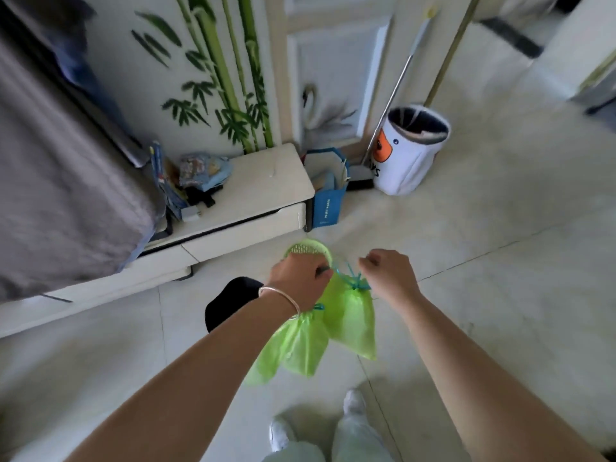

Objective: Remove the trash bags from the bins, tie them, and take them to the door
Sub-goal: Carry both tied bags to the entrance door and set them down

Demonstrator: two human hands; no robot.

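Two light green trash bags hang between my hands over the tiled floor, each drawn closed by a blue drawstring. My left hand (pixel 296 278), with a silver bangle on the wrist, is closed on the strings; the left trash bag (pixel 293 345) hangs under it. A blue string runs from it to the knot of the right trash bag (pixel 350 318), where my right hand (pixel 388 273) is closed. A green mesh bin (pixel 310 250) stands on the floor, partly hidden behind my left hand. A white bin (pixel 411 151) with an orange-beaked face stands by the wall.
A low white cabinet (pixel 266 181) with clutter is at the left beside a grey-covered bed (pixel 60 181). A blue paper bag (pixel 328 195) and a mop handle (pixel 400 75) are near the white bin. A black object (pixel 230 301) lies by my left forearm.
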